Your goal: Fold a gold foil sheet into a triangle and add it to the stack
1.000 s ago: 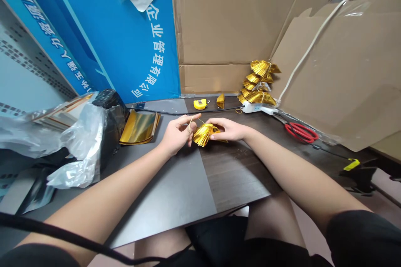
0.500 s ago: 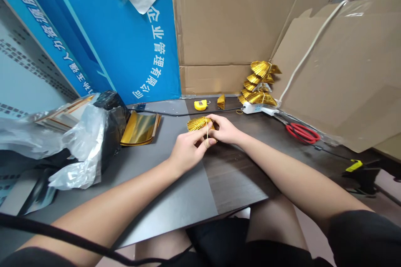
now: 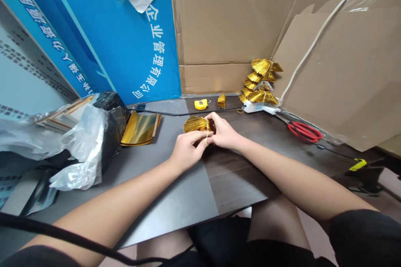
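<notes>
A fanned bundle of folded gold foil paper (image 3: 194,124) is held over the table, its pleated end facing left. A pale rubber band (image 3: 207,125) runs across the bundle and hangs down to the fingers of my left hand (image 3: 191,148), which is closed with thumb and fingertips pinched on it. Wrapped round the right end of the bundle is my right hand (image 3: 223,131), fingers curled and closed, hiding that part. The fingertips of both hands meet or nearly meet below the band.
Behind the hands lie a yellow tape measure (image 3: 201,104) and a small folded gold piece (image 3: 222,101). Stacked gold bundles (image 3: 261,81) stand by a white power strip (image 3: 253,107). Red-handled scissors (image 3: 304,132) lie right; gold sheets (image 3: 140,128) and a plastic bag (image 3: 84,150) left.
The gold bundle has turned slightly, and its fanned end reaches a little farther left. My right hand has shifted its grip around it; the left still pinches the band.
</notes>
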Demonstrator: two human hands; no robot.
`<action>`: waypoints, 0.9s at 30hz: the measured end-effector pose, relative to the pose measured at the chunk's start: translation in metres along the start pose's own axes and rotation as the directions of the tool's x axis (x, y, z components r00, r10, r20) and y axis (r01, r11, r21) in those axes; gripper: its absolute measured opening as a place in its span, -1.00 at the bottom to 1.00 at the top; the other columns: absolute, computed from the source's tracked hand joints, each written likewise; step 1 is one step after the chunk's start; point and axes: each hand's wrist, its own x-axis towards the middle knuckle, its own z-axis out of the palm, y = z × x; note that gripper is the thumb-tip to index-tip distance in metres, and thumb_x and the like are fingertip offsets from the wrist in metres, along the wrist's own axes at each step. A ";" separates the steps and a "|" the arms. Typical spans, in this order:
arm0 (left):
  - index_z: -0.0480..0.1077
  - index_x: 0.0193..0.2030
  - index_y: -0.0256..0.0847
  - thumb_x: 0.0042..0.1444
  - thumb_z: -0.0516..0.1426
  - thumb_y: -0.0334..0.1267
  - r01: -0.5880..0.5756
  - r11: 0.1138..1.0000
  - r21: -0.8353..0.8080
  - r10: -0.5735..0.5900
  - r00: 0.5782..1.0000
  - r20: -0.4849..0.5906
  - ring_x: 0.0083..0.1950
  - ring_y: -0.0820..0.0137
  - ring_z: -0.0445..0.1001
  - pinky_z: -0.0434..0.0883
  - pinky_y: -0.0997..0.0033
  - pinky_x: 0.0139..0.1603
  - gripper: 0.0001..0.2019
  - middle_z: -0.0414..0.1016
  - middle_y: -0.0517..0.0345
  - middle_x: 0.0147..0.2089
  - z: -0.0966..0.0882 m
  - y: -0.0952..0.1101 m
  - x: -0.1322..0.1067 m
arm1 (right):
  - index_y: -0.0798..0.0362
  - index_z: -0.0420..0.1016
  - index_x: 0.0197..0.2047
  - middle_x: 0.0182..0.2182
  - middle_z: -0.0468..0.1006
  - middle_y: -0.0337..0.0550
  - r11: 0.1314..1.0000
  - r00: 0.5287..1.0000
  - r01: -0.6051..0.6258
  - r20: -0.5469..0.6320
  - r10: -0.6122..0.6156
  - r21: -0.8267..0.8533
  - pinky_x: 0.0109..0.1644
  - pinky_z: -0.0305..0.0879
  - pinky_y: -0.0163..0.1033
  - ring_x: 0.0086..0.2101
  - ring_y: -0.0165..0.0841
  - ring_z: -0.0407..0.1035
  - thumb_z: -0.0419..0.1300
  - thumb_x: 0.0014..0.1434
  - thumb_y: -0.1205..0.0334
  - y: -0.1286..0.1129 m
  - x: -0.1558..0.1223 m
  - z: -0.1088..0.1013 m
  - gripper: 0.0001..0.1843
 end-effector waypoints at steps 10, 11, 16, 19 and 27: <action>0.68 -0.08 -0.11 0.27 0.23 -0.09 0.024 0.999 -0.032 -0.025 1.000 -0.013 -0.36 0.32 0.61 0.54 0.33 -0.18 -0.76 0.66 0.08 -0.38 0.000 -0.006 0.000 | -0.02 0.21 -0.16 -0.35 0.46 -0.28 1.000 0.999 0.029 -0.042 -0.029 0.005 -0.23 0.26 -0.20 -0.35 -0.34 0.33 0.23 -0.16 0.22 -0.002 -0.001 0.002 -0.56; 0.68 -0.09 -0.11 0.27 0.23 -0.09 0.027 0.999 -0.032 -0.027 1.000 -0.016 -0.35 0.31 0.62 0.54 0.32 -0.16 -0.76 0.66 0.08 -0.39 0.000 -0.006 0.000 | -0.02 0.21 -0.16 -0.36 0.46 -0.28 1.000 0.999 0.029 -0.044 -0.029 0.007 -0.23 0.26 -0.21 -0.35 -0.34 0.33 0.24 -0.15 0.22 -0.002 -0.001 0.002 -0.56; 0.68 -0.10 -0.11 0.24 0.25 -0.17 0.028 0.999 -0.038 -0.029 0.999 -0.028 -0.33 0.30 0.62 0.55 0.28 -0.10 -0.81 0.69 0.07 -0.33 -0.001 -0.006 0.001 | -0.02 0.22 -0.15 -0.32 0.50 -0.24 1.000 0.997 0.021 -0.068 -0.020 0.005 -0.22 0.28 -0.19 -0.32 -0.31 0.38 0.25 -0.17 0.23 -0.002 -0.001 0.003 -0.53; 0.68 -0.11 -0.12 0.25 0.24 -0.20 0.019 0.999 -0.039 -0.020 0.999 -0.029 -0.35 0.33 0.61 0.54 0.30 -0.10 -0.82 0.70 0.05 -0.28 -0.002 -0.006 0.002 | -0.02 0.21 -0.13 -0.31 0.52 -0.22 1.000 0.996 0.011 -0.084 -0.010 0.011 -0.24 0.30 -0.19 -0.33 -0.30 0.40 0.24 -0.18 0.23 -0.002 -0.001 0.003 -0.50; 0.62 0.04 -0.14 0.36 0.11 -0.26 -0.031 1.000 -0.001 0.031 0.999 -0.012 -0.37 0.42 0.52 0.47 0.42 -0.19 -0.73 0.66 0.08 -0.24 0.000 -0.006 0.003 | -0.03 0.23 -0.15 -0.34 0.52 -0.21 1.000 0.989 0.004 -0.145 -0.007 -0.019 -0.23 0.30 -0.16 -0.34 -0.29 0.40 0.25 -0.07 0.10 -0.002 0.000 0.000 -0.58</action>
